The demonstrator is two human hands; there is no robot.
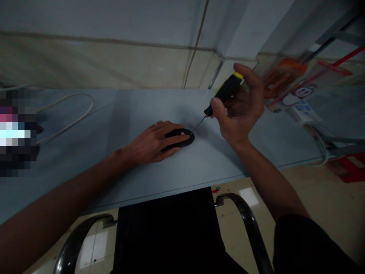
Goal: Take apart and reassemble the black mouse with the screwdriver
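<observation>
My left hand (159, 142) lies over a black computer mouse (186, 141) on the table, thumb and fingers around its sides. A small pinkish spot shows on the mouse between the fingers. In my right hand (242, 108) is a screwdriver (228, 89) with a black and yellow handle, its index finger curled over the handle's end. The thin shaft slants down to the left, and its tip reaches the mouse's right end beside a left fingertip. Whether the tip touches the mouse I cannot tell.
The grey table (137, 186) runs along a tiled wall. A white cable (88, 97) loops at the left. An orange package (282, 78) and a clear cup (302, 89) with a red straw stand at the right. A slim metal rod (216, 74) is near the wall. Below is a chair armrest (245, 213).
</observation>
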